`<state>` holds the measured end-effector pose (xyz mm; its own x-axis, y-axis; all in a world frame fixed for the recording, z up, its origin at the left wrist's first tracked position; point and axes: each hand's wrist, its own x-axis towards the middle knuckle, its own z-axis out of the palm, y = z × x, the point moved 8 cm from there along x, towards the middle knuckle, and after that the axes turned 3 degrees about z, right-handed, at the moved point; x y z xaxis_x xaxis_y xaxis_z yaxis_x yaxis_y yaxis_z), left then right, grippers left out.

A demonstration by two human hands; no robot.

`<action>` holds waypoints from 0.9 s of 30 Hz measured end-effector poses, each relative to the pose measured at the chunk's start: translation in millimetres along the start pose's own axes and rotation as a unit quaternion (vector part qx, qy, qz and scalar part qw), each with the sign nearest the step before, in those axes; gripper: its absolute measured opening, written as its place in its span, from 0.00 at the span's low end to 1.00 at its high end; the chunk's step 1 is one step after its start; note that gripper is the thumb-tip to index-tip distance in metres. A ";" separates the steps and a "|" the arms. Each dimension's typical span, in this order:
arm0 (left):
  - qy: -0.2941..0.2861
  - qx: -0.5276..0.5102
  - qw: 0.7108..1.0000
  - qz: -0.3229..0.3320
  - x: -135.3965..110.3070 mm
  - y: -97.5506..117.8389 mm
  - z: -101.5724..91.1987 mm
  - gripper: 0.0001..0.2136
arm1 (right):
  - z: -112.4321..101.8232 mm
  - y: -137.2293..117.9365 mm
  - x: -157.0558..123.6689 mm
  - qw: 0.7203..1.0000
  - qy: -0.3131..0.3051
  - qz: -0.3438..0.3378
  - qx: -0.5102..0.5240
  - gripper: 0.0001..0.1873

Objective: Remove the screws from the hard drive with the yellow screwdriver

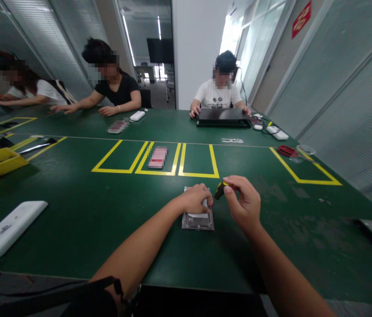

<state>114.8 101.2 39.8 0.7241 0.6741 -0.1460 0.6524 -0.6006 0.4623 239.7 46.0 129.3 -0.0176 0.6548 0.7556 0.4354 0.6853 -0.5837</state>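
Hard drive (198, 220) gripped by left hand (195, 198) fingers (206, 200), right hand (243, 203) fingers (235, 183) pinching screwdriver (220, 190), taped boxes (155, 158) beyond

1 view only: a camera worn on the person's head, at the near edge of the green bench (74, 211), about its middle. It faces forward and down across the top to the far edge, where a person in a white shirt (219, 94) sits opposite. Closest below the lens are the left hand (195, 199), curled on a hard drive (198, 220), and the right hand (243, 202), gripping a screwdriver (219, 190). The near corners fall outside the frame.
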 end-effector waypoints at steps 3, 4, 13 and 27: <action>-0.004 0.014 1.000 0.011 1.9 0.6 0.0 0.12 | 0.5 -0.5 -0.8 1.000 -0.005 -0.003 -0.003 0.12; -0.008 0.018 1.000 0.013 2.5 0.7 0.0 0.12 | 0.8 -0.7 -0.7 1.000 -0.006 -0.004 -0.007 0.12; -0.056 0.033 0.998 0.016 6.8 -0.7 -0.5 0.14 | 0.2 0.2 0.9 1.000 0.004 0.001 -0.005 0.08; -0.069 0.032 0.997 0.011 6.4 1.3 -1.8 0.14 | -2.0 -1.2 1.9 0.999 0.022 0.010 -0.034 0.06</action>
<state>119.9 105.5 41.0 0.7598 0.5972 -0.2570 0.6452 -0.6441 0.4109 241.0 45.7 132.1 0.0311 0.6527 0.7570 0.4951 0.6479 -0.5790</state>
